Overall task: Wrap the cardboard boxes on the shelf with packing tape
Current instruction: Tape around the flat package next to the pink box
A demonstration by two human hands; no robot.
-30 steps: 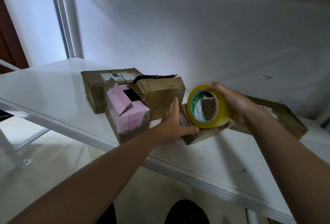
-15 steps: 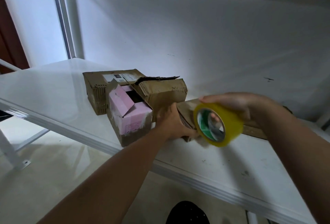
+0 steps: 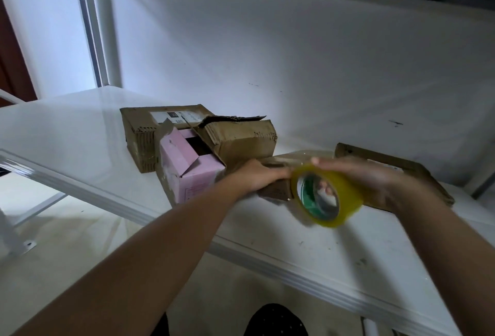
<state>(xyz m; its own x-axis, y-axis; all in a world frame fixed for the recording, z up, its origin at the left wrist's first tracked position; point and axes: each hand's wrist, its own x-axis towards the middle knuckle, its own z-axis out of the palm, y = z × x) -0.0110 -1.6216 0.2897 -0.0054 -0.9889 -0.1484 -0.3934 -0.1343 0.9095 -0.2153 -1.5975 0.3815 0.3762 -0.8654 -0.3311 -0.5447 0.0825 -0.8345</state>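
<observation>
While left hand [image 3: 258, 177] grips small box [image 3: 278, 175] | right hand [image 3: 367, 175] fingers clasp yellow tape roll [image 3: 345, 188]

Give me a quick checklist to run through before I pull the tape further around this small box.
1. Left hand bracing the small cardboard box: ok, it grips the box's left end.
2. Right hand holding the tape roll: ok, fingers curl over its top.
3. Tape stuck to the box: cannot tell, a glossy strip shows on top, but the join is hidden.
4. Box resting on the shelf: ok.
5. Room beside the box: not ok, the pink-lined open box sits close on the left.
</observation>
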